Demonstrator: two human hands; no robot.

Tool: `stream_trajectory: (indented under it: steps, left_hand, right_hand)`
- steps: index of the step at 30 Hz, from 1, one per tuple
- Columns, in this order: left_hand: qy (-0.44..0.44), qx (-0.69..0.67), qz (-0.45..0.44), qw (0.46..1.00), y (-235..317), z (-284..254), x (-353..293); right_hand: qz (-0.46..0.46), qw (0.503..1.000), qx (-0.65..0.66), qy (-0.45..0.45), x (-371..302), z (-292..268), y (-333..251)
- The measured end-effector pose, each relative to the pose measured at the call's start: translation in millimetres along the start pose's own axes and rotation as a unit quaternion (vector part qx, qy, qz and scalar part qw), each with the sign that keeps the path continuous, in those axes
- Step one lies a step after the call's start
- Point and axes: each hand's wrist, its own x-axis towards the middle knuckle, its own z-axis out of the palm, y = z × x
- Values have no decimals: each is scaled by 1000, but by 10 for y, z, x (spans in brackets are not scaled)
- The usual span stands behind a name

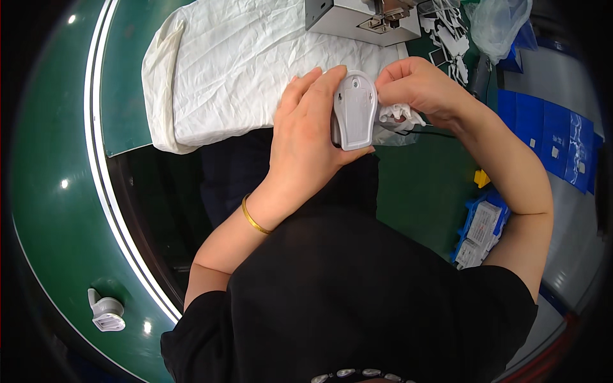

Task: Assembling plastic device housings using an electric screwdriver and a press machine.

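My left hand (306, 124) is wrapped round a light grey plastic housing (357, 115), fingers along its far left edge and thumb under its near end. The housing is rounded at the far end, narrower toward me, with small holes in its face. Just right of it, my right hand (415, 89) is closed on a crumpled white cloth (401, 113), which hangs below the curled fingers. The fingertips are close to the housing's right edge; whether they touch it I cannot tell. A gold bangle (253, 216) circles my left wrist.
A white cloth cover (230, 70) lies over the work surface. Beyond stands a grey metal fixture (364, 20), with white plastic scraps (450, 41) and a clear bag (501, 25) to its right. Blue bins (549, 134) line the right. Another grey part (107, 311) lies on the green belt.
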Motion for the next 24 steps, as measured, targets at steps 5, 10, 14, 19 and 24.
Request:
stream_trajectory:
  steps: [5,10,14,19,24]
  left_hand:
    - [4,-9,5,1000,-26,-4,-7]
    - [-7,-33,-34,999,-4,-5,-24]
    - [-7,-35,-33,999,-2,-8,-26]
    - [-1,-32,-30,999,-7,7,-40]
    - [18,15,17,1000,-31,24,-31]
  right_hand:
    - [7,1000,-14,4,-22,-62,-18]
    - [-11,998,-56,11,-47,-48,-49]
    - [-22,997,-73,23,-27,-37,-34]
    - [-29,994,-96,41,-33,5,-103]
    - [-28,975,-201,92,-81,103,-226]
